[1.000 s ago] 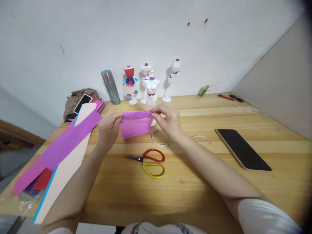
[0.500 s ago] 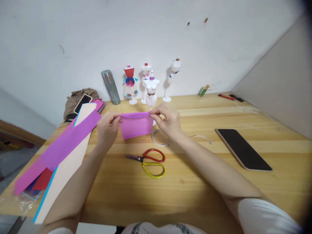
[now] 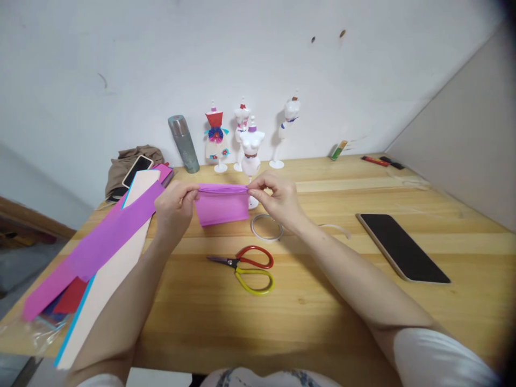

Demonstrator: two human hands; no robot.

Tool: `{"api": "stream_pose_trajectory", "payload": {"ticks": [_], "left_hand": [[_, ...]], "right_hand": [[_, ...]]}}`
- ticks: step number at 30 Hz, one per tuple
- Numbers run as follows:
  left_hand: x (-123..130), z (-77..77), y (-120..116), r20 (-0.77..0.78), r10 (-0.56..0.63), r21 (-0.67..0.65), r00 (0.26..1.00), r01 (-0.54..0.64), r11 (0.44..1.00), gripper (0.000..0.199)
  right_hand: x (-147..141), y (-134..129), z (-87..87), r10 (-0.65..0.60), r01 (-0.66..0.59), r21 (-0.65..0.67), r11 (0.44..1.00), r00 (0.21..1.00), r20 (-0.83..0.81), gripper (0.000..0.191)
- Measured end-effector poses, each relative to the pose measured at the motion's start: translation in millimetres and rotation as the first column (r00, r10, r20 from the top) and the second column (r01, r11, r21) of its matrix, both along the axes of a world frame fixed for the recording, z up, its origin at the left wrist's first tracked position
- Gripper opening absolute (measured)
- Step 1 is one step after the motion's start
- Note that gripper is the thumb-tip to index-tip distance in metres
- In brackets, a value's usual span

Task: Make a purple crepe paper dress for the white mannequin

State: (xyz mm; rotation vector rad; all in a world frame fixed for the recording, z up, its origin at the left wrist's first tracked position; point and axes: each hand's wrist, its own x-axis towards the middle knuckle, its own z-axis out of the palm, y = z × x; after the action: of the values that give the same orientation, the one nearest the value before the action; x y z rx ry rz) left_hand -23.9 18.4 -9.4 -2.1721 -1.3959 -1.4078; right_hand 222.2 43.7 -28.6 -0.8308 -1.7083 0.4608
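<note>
A piece of magenta crepe paper (image 3: 222,207), gathered or folded along its top edge, is stretched between my two hands above the table. My left hand (image 3: 175,207) pinches its upper left corner. At the upper right corner, thumb and fingers of my right hand (image 3: 278,199) are closed on it. Just behind hangs the view of a small white dress-form mannequin (image 3: 251,148) with a purple neck band, its stand partly hidden. Scissors (image 3: 237,265) with one red and one yellow handle lie below the paper. A white ring of thin cord (image 3: 266,227) rests under my right hand.
Several more mannequins, one in a red top (image 3: 214,119), stand by the wall beside a grey-green flask (image 3: 184,144). Purple and pale paper strips (image 3: 116,228) lie at left near a phone (image 3: 137,170). A larger phone (image 3: 401,247) lies at right, a glue stick (image 3: 339,150) behind.
My left hand has shifted slightly left, and the paper's lower edge has swung left and up a little. My right hand stays nearly still; both hands keep their grip.
</note>
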Motion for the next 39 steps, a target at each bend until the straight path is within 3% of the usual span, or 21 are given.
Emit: {"api": "stream_pose_trajectory", "payload": {"ticks": [9,17,23,26,29,32,36,39], "left_hand": [[-4,1.8,1,-0.053,-0.019,-0.017,0.998,0.018,1.000,0.017],[-5,-5.5,5,-0.081,-0.033,-0.081,0.996,0.027,0.996,0.014],[-12,-3.7,7,-0.126,-0.170,-0.287,0.977,0.128,0.949,0.015],[-14,-3.0,8,-0.106,-0.196,-0.363,0.975,0.146,0.920,0.015],[-14,-2.8,9,-0.108,-0.219,-0.433,0.970,0.152,0.888,0.016],[-12,-2.9,9,-0.110,-0.220,-0.454,0.969,0.147,0.879,0.014],[-6,-4.3,4,-0.165,-0.191,-0.426,0.968,0.105,0.899,0.014],[1,-7.6,0,-0.214,-0.143,-0.380,0.966,0.052,0.923,0.017]], "right_hand": [[0,5,-2.4,0.066,-0.066,-0.044,0.997,0.998,0.006,0.009],[3,8,-0.7,0.044,-0.043,-0.047,0.998,0.999,0.020,0.007],[2,12,-6.4,0.121,-0.143,-0.302,0.943,0.988,-0.092,0.008],[1,14,-10.3,0.142,-0.189,-0.362,0.913,0.978,-0.154,0.013],[1,18,-15.0,0.118,-0.158,-0.343,0.926,0.984,-0.134,0.015],[3,20,-17.8,0.080,-0.081,-0.265,0.961,0.997,-0.014,0.018],[5,18,-15.7,0.033,-0.002,-0.134,0.991,0.973,0.228,0.014],[3,14,-13.9,-0.008,0.026,-0.058,0.998,0.953,0.302,0.015]]}}
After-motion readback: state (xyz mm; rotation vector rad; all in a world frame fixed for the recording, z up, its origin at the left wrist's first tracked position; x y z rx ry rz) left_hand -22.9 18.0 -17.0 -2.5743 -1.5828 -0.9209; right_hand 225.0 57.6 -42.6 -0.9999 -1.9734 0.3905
